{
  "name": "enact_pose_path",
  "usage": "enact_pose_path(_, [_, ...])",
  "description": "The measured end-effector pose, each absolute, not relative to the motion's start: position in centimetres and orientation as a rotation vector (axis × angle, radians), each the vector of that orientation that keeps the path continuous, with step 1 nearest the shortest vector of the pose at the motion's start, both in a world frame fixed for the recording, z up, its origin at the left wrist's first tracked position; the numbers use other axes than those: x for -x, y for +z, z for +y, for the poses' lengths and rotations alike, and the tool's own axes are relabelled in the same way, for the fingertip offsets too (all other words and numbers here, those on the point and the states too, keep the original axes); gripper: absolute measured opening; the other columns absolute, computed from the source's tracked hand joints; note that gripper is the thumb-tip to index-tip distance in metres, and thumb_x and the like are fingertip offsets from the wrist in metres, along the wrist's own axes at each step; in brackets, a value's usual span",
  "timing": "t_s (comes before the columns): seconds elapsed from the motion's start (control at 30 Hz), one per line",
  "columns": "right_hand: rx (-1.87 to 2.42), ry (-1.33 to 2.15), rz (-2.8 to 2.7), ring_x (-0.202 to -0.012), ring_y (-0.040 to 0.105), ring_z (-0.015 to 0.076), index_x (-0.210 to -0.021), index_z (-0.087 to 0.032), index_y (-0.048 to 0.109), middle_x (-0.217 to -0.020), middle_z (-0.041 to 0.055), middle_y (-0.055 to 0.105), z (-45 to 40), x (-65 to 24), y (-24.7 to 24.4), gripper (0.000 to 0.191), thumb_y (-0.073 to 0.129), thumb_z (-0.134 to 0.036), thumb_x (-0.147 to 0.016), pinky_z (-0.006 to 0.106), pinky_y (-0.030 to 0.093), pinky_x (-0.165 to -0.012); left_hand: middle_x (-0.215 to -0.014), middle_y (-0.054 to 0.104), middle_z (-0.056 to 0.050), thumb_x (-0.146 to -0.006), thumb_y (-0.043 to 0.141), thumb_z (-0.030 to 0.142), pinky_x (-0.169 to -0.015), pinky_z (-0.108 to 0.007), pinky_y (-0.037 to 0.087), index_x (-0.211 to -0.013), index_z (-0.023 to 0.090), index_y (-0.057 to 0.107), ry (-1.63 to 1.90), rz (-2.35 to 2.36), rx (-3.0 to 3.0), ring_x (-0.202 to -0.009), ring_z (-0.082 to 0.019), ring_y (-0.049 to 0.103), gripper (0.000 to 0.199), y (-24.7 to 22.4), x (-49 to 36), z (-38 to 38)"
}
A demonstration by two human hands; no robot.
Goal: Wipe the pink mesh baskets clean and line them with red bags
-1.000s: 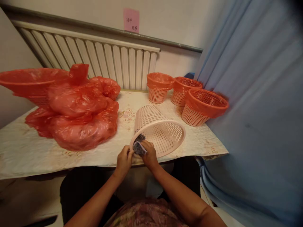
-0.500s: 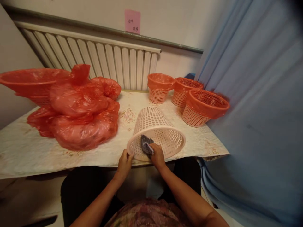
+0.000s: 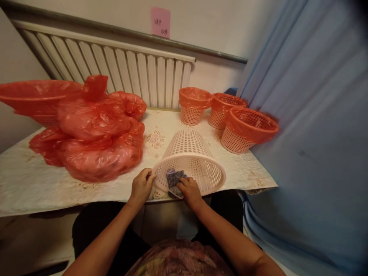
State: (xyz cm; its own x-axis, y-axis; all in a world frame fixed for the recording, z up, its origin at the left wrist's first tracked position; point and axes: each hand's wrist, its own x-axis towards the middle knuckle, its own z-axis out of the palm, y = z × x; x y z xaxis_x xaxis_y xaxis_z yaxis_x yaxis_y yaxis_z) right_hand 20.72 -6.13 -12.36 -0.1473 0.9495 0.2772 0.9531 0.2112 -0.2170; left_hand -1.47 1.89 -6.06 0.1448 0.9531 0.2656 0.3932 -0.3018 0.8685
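A pale pink perforated plastic wastebasket (image 3: 188, 145) lies on its side at the table's front edge, its wide mouth facing me. My left hand (image 3: 141, 186) is closed on the left side of its rim, thumb and fingers pinching the edge. In my right hand (image 3: 189, 193) is a dark grey cleaning cloth (image 3: 175, 179) with a light purple edge. That cloth lies bunched at the lower left of the mouth, against the inner wall, and part of it hangs over the rim. My fingertips press on its right side.
Three similar baskets lined with red bags, a left one (image 3: 192, 111), a middle one (image 3: 218, 117) and a right one (image 3: 238, 134), stand at the back right. Red plastic bags (image 3: 100, 149) pile up at left. A blue curtain (image 3: 310, 153) borders the right; a radiator (image 3: 138, 76) is behind.
My left hand has moved up and left along the rim. My right hand has shifted slightly down with the cloth, which now looks more spread. The basket has turned a little.
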Motion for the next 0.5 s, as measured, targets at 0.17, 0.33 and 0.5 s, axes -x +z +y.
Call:
enact_pose_path(0.17, [1.761,0.065,-1.926,-0.101,0.047,0.0235,-0.116,-0.025,0.063,-0.127,0.0046,0.059,-6.2,-21.7,-13.1,0.041,0.056,-0.007,-0.08,0.035,0.039,-0.087,-0.077,0.06,0.0,-0.079,0.053,0.04,-0.075,-0.032,0.046,-0.084,0.022,0.056,1.109,1.261,-1.692,-0.075,-0.019,0.056,0.019,-8.2,0.6,1.5])
enact_pose_path(0.33, [1.568,0.218,-1.63,-0.1,0.056,0.0211,-0.107,-0.02,0.064,-0.108,0.0062,0.066,-4.7,-18.3,-11.7,0.036,0.051,-0.004,-0.077,0.033,0.04,-0.089,-0.068,0.063,0.001,-0.072,0.056,0.044,-0.061,-0.031,0.052,-0.085,0.019,0.055,0.99,1.181,-1.544,-0.062,-0.017,0.06,0.028,-13.7,-1.9,-0.9])
enact_pose_path(0.5, [1.505,0.188,-1.707,-0.107,0.051,0.0209,-0.115,-0.021,0.06,-0.119,0.006,0.061,-4.4,-15.8,-10.2,0.038,0.055,-0.008,-0.08,0.033,0.038,-0.093,-0.075,0.065,-0.001,-0.08,0.048,0.044,-0.061,-0.03,0.052,-0.087,0.02,0.055,1.004,1.212,-1.54,-0.068,-0.018,0.063,0.027,-13.7,-2.1,-0.9])
